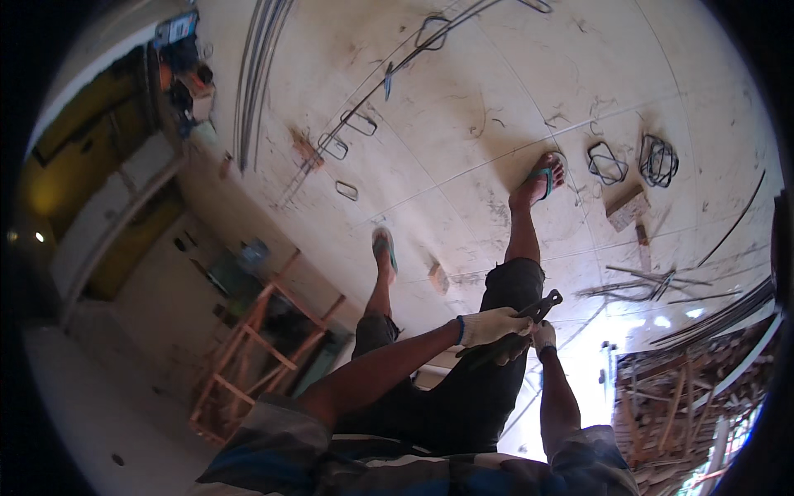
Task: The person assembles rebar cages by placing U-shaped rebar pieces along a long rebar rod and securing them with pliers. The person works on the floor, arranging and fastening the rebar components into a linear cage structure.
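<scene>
My left hand point(494, 326), in a pale work glove, is closed around a dark pair of pincers point(547, 305) in front of my right thigh. The jaws of the tool point up and to the right, past the fingers. Close beside it, my right hand point(543, 335), also gloved, is closed just below the pincers' head. Whatever lies inside its fingers is too small and hidden to make out. Both hands are held above the floor, over my legs.
Bent steel rings point(658, 160) and a block point(628, 207) lie by my right foot. Loose rods point(653, 285) lie nearer on the right. Long bars point(389, 74) cross the floor ahead. A wooden frame point(256, 360) stands left; piled wood point(674, 405) lies right.
</scene>
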Available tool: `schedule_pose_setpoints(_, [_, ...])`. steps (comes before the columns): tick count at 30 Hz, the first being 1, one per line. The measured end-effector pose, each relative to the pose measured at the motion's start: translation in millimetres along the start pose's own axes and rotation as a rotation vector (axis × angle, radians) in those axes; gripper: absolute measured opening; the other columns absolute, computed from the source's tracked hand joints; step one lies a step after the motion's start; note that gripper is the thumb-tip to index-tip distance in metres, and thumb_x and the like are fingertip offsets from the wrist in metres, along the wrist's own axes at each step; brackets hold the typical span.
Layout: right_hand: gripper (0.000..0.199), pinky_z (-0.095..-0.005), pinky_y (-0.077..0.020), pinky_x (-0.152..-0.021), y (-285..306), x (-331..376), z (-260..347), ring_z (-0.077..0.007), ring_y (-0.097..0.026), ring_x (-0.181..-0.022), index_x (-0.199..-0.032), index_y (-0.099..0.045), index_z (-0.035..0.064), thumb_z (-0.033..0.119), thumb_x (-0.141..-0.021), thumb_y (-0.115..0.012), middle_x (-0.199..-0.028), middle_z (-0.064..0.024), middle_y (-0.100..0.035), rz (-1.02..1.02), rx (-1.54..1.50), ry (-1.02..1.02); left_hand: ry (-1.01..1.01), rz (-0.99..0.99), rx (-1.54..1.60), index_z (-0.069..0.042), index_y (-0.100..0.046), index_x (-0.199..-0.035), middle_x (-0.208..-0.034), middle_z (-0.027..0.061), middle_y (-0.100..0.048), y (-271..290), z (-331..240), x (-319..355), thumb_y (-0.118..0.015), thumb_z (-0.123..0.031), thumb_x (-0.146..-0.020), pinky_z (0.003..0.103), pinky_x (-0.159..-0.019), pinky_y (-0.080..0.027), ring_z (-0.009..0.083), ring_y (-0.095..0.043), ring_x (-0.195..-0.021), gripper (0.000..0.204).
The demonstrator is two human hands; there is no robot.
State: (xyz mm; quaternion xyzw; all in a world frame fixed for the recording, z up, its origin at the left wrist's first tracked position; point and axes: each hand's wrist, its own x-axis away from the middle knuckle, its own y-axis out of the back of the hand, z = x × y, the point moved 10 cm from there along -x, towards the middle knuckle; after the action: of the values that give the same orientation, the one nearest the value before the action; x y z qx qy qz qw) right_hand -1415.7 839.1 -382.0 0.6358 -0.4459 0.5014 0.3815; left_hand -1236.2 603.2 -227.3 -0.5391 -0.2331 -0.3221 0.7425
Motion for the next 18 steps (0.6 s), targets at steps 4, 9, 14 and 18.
schedule_pose_setpoints(4, [0.022,-0.0318,-0.0533,-0.051,22,31,41,-0.0153,-0.060,-0.054,-0.103,-0.065,0.0021,0.022,-0.095,-0.060,-0.079,-0.0081,-0.066,-0.162,0.176,0.160,-0.155,0.066,0.044,-0.006,-0.060,-0.093,-0.080,0.0078,-0.064,29,23,18,-0.052,-0.045,-0.106,0.035,-0.058,-0.058,0.0186,-0.065,-0.064,0.042])
schedule_pose_setpoints(9, [0.018,-0.0320,-0.0463,-0.048,72,37,61,-0.0141,-0.058,-0.056,-0.103,-0.066,0.0036,0.017,-0.092,-0.062,-0.079,-0.0053,-0.066,-0.479,0.284,0.335,-0.375,0.035,0.144,-0.007,-0.062,-0.099,-0.080,0.0049,-0.062,98,63,61,-0.051,-0.053,-0.106,0.034,-0.057,-0.056,0.0163,-0.063,-0.061,0.048])
schedule_pose_setpoints(14, [0.029,-0.0471,-0.0537,-0.082,53,92,110,-0.0360,-0.071,-0.092,-0.106,-0.069,-0.0002,0.023,-0.088,-0.065,-0.097,-0.0202,-0.074,-0.846,0.685,0.433,-0.556,-0.062,0.324,-0.009,-0.062,-0.102,-0.081,0.0030,-0.061,251,135,131,-0.055,-0.047,-0.106,0.035,-0.058,-0.059,0.0153,-0.063,-0.061,0.040])
schedule_pose_setpoints(18, [0.034,-0.0506,-0.0534,-0.081,-15,101,181,-0.0378,-0.070,-0.088,-0.105,-0.070,-0.0018,0.025,-0.085,-0.066,-0.097,-0.0231,-0.074,-0.905,0.711,0.517,-0.710,-0.391,0.611,-0.008,-0.061,-0.098,-0.079,0.0028,-0.060,413,192,230,-0.058,-0.044,-0.105,0.033,-0.054,-0.055,0.0145,-0.058,-0.057,0.037])
